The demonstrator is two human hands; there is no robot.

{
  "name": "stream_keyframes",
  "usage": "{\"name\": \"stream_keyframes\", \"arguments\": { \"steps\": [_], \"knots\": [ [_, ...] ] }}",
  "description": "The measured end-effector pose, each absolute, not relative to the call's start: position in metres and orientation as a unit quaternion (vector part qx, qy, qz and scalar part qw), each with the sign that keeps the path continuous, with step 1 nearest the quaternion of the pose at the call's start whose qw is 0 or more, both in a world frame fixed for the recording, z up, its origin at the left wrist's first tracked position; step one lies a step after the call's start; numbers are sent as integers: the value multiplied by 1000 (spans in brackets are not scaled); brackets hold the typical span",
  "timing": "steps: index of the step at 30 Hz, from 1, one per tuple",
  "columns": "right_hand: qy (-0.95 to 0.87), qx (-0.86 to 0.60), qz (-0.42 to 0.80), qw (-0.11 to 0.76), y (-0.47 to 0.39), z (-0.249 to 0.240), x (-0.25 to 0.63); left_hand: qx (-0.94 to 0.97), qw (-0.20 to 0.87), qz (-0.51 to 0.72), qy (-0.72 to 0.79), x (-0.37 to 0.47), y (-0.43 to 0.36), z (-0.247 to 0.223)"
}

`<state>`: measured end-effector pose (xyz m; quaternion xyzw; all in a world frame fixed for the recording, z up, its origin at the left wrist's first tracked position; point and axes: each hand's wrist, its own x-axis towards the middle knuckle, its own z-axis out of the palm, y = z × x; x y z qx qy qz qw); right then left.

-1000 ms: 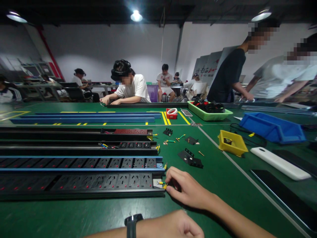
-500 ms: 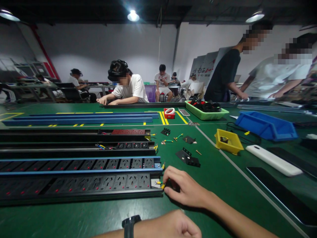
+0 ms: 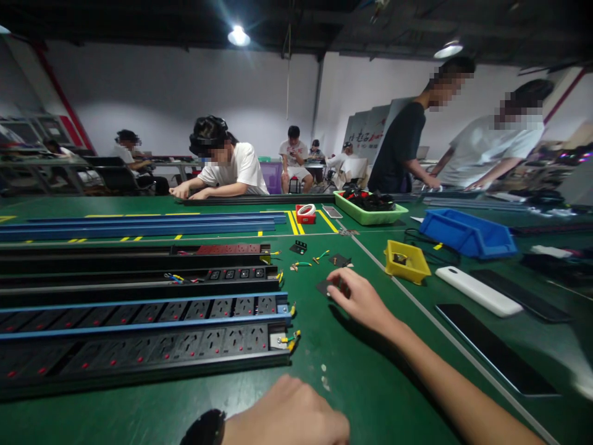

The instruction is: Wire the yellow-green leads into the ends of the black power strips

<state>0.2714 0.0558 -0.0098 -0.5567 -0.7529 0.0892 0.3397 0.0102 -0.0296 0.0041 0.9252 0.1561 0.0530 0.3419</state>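
My right hand [image 3: 359, 300] is over the green table, its thumb and fingers curled around a small black metal bracket [image 3: 322, 287] that the hand partly hides. In the foreground my left hand [image 3: 287, 414] is closed, knuckles up; its fingertips and anything in them are hidden. A dark watch [image 3: 204, 428] is on the left wrist. Left of my right hand lies a black power strip [image 3: 189, 346] with a row of sockets, yellow-green wire [image 3: 291, 340] sticking out of its end. A blue-edged power strip [image 3: 194, 309] lies behind it.
Farther back are another bracket [image 3: 299, 247], loose wires [image 3: 320, 256], a yellow bin [image 3: 407, 262], a blue bin [image 3: 467, 233] and a green basket [image 3: 370, 212]. A white power bank [image 3: 477, 292] and a phone [image 3: 495, 349] lie at right. A co-worker [image 3: 236, 167] leans over the far edge.
My right hand has moved from the power strip's wired end, away and to the right, onto the black bracket. My left hand has shifted slightly left. The whole view has shifted a little.
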Motion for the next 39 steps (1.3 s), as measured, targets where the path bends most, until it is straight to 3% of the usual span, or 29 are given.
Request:
{"name": "stream_keyframes", "arguments": {
  "steps": [3,7,11,17,24,29,34,39],
  "knots": [
    [-712,-637,18,295,75,-18,307,951,104,135,259,1,-24,18],
    [-675,-711,-53,190,87,-35,337,906,-57,249,337,-5,-6,16],
    [-670,-726,-35,149,91,-43,349,874,-94,282,385,-6,0,3],
    [-727,-657,20,199,93,-45,353,865,-99,281,405,-6,-8,-11],
    [-741,-646,19,185,93,-48,347,862,-103,278,412,-5,-5,-12],
    [-712,-624,6,320,83,-28,324,861,-117,269,415,-4,-3,-16],
    [-653,-544,127,511,51,-12,257,862,-131,252,421,-4,-3,-18],
    [-642,-477,264,539,21,-21,198,865,-131,249,416,-3,-2,-18]
  ]
}}
